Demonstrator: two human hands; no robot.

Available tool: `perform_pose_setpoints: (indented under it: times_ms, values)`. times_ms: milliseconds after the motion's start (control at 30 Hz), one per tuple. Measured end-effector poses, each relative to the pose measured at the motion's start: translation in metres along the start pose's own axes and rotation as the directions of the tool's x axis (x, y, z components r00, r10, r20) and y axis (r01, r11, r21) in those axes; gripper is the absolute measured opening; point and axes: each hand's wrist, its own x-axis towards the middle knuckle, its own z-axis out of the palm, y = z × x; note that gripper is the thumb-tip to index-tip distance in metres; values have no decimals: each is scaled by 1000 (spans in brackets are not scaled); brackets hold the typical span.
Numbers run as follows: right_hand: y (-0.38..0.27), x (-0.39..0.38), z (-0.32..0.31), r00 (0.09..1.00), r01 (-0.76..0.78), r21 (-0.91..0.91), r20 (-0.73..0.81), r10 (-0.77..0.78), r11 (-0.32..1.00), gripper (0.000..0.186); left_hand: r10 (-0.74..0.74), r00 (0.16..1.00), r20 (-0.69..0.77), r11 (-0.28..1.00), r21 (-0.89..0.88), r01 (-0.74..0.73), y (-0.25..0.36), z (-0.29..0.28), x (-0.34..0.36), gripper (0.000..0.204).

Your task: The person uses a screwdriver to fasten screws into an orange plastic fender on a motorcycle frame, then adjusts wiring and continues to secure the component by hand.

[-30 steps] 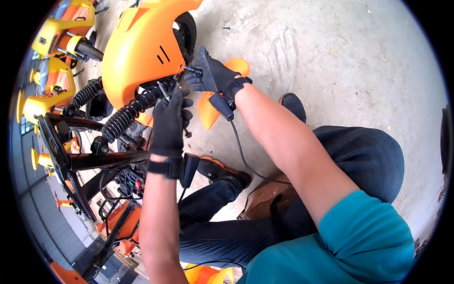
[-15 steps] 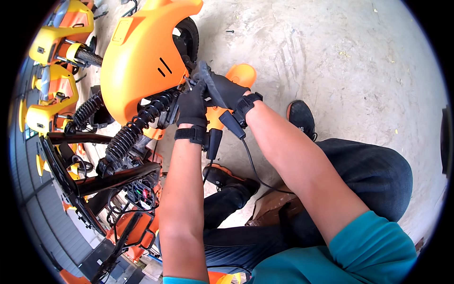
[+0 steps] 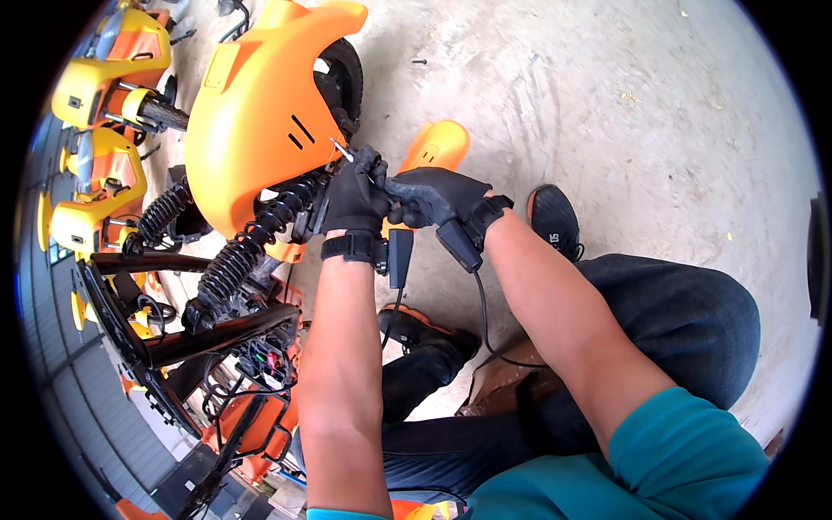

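Note:
Both my hands wear black gloves and meet beside an orange scooter body panel. My left hand is closed around a thin metal tool whose tip points at the panel's lower edge. My right hand touches the left one and grips the same small tool from the right. Black coil springs sit just below the panel, left of my left wrist. A small black box with a cable hangs under my left wrist.
A black frame with bundled wires lies at lower left. Yellow and orange scooter bodies line the left side. A loose orange part lies on the concrete floor behind my hands. My black shoe rests on the right.
My hands have shifted a little to the right along the panel's lower edge. The metal tool's tip now shows above my left glove.

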Motion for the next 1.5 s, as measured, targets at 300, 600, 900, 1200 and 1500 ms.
perform_pose_setpoints:
  times_ms: [300,600,900,1200,1500]
  values:
    - [18,-14,-35,1000,14,77,-18,-13,997,26,63,997,48,982,-181,-53,-17,-13,5,12]
    - [-2,-26,-96,962,143,202,-259,-88,969,19,-341,930,135,774,-521,359,11,-6,-9,13]
    - [-8,-13,-93,959,239,362,-235,-160,901,19,-371,925,82,758,-549,353,19,1,-10,15]
    - [-10,-1,-76,959,283,577,-196,-207,766,26,-355,929,102,768,-535,352,18,-5,-6,15]
    - [-7,31,-72,964,260,687,-225,-142,678,34,-334,931,147,778,-514,360,19,-9,-4,17]
